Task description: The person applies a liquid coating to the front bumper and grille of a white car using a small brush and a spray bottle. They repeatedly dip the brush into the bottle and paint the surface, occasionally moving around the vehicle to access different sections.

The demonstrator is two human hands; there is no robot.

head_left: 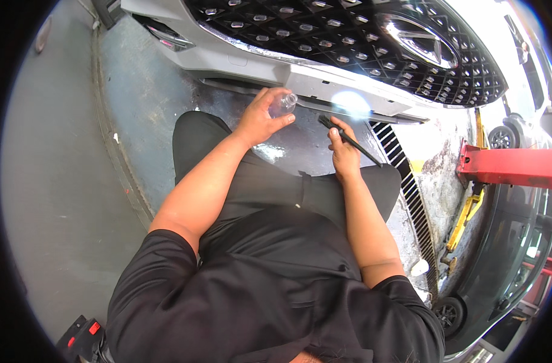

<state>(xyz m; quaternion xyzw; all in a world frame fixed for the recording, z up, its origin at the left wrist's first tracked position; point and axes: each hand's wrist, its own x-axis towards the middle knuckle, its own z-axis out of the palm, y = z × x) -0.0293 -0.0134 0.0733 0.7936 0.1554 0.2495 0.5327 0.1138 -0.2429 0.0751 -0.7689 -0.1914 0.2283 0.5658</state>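
Note:
My left hand is wrapped round a small clear bottle, whose neck tilts toward the right. No cap shows on its mouth. In my right hand I grip a thin black brush by the handle. Its dark tip points up and to the left, while the handle's end slants down toward my right knee. A gap lies between brush and bottle. Both hands are just below the white front bumper of a car with a black mesh grille.
A slotted floor drain runs beside my right knee. Further right are a red lift post arm, a yellow lift part and a dark car. A black and red object lies behind me at left.

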